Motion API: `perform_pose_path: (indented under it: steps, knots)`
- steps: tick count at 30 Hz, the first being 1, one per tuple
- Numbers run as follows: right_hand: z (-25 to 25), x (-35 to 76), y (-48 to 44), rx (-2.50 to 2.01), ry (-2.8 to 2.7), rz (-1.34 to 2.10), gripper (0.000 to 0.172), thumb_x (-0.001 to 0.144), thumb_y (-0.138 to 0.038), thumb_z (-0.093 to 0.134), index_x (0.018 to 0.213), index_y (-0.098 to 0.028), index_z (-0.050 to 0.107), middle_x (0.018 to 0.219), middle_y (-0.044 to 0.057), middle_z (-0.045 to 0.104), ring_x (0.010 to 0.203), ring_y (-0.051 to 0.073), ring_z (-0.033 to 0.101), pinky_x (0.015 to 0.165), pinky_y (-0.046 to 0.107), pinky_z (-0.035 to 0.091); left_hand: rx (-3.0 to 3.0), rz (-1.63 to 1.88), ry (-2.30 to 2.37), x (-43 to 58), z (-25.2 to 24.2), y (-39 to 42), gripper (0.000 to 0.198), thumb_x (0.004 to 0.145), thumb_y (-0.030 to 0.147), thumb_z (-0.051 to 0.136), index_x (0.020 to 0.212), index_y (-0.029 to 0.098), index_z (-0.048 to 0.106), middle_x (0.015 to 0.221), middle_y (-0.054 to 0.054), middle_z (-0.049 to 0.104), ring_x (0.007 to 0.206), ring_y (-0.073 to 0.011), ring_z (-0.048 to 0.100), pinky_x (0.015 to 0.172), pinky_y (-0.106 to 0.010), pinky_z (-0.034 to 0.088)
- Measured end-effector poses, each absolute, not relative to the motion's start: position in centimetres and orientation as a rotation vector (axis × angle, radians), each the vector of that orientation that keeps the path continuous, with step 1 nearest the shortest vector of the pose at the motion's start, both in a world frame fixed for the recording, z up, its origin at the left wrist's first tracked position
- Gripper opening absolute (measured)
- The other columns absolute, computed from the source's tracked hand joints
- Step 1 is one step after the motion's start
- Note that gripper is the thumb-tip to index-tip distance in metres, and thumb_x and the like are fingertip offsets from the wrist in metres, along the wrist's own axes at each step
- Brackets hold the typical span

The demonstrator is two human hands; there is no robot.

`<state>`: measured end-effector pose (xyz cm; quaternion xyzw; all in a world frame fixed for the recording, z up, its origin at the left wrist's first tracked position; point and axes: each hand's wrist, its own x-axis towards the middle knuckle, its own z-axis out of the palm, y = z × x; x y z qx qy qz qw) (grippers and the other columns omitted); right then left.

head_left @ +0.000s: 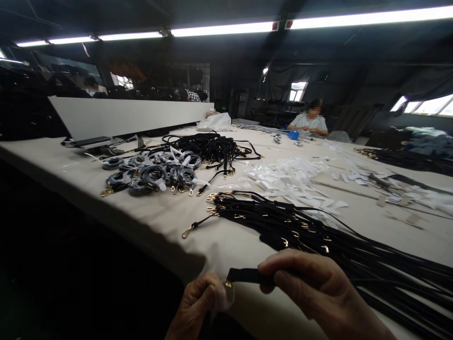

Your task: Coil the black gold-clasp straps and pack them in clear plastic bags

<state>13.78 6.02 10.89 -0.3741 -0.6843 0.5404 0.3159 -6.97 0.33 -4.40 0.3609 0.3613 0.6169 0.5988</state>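
Head view: wrapped coils (153,174) with white tags sit grouped near the table (170,222) edge, seemingly to keep them apart from the loose pile of straps (212,147) behind. Left hand (196,302): fingers closed in a tight pinch on clear plastic (223,298), probably to steady it. Black strap (246,275) lies between the hands, above the table edge; its gold metal end is at the plastic, inside or behind cannot be told. Right hand (311,285): thumb and fingers narrow, gripping the strap a little back, likely to leave its tip free. Long straps (339,245) lie roughly parallel beyond, presumably to limit tangling.
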Motion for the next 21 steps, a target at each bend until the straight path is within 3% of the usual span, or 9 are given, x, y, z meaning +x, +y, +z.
perform_pose_path:
  steps: [3,6,8,13,17,21]
  knots:
    - [10.8,13.6,6.2,-0.965,-1.805,1.416,0.02,0.087,-0.046,0.069,0.092,-0.03,0.08,0.073,0.001,0.073,0.048,0.006,0.045,0.042,0.012,0.038,0.868,1.427,0.822,-7.2,-5.0,0.3,0.042,0.085,0.053,0.069,0.066,0.016,0.069,0.065,-0.001,0.055,0.066,-0.0137,0.046,0.065,-0.025,0.037]
    - [10.4,13.6,6.4,-0.895,-1.829,1.4,0.015,0.089,-0.04,0.068,0.092,-0.03,0.079,0.075,0.001,0.074,0.063,0.011,0.062,0.064,0.015,0.052,0.878,1.432,0.82,-7.4,-5.4,0.3,0.042,0.086,0.053,0.069,0.067,0.016,0.069,0.066,-0.001,0.055,0.066,-0.014,0.047,0.066,-0.025,0.037]
    - [10.2,13.5,6.5,-0.84,-1.882,1.395,0.014,0.091,-0.036,0.067,0.094,-0.03,0.079,0.078,0.002,0.075,0.074,0.014,0.068,0.072,0.017,0.054,0.847,1.434,0.808,-7.3,-5.3,0.2,0.042,0.085,0.053,0.069,0.067,0.016,0.068,0.068,-0.001,0.056,0.068,-0.0146,0.048,0.068,-0.026,0.037]
    - [9.8,13.3,6.2,-0.867,-1.881,1.421,0.018,0.09,-0.039,0.067,0.092,-0.026,0.08,0.08,0.004,0.075,0.076,0.016,0.069,0.074,0.02,0.054,0.742,1.417,0.783,-7.1,-4.8,0.1,0.041,0.084,0.052,0.072,0.068,0.015,0.064,0.067,-0.001,0.055,0.067,-0.0133,0.047,0.067,-0.025,0.037]
    - [10.0,12.8,5.8,-0.953,-1.712,1.618,0.025,0.084,-0.047,0.073,0.088,-0.023,0.08,0.073,0.003,0.072,0.075,0.015,0.065,0.076,0.02,0.054,0.834,1.37,0.879,-7.2,-5.6,0.3,0.045,0.084,0.057,0.07,0.07,0.015,0.062,0.06,0.002,0.05,0.057,-0.0096,0.039,0.056,-0.023,0.03]
    - [9.8,12.4,6.0,-1.027,-1.577,1.795,0.029,0.081,-0.049,0.076,0.089,-0.022,0.079,0.072,0.002,0.071,0.056,0.007,0.052,0.054,0.013,0.046,0.891,1.307,0.855,-7.0,-5.9,0.6,0.047,0.083,0.06,0.068,0.073,0.015,0.063,0.06,0.003,0.043,0.055,-0.0078,0.031,0.053,-0.022,0.024]
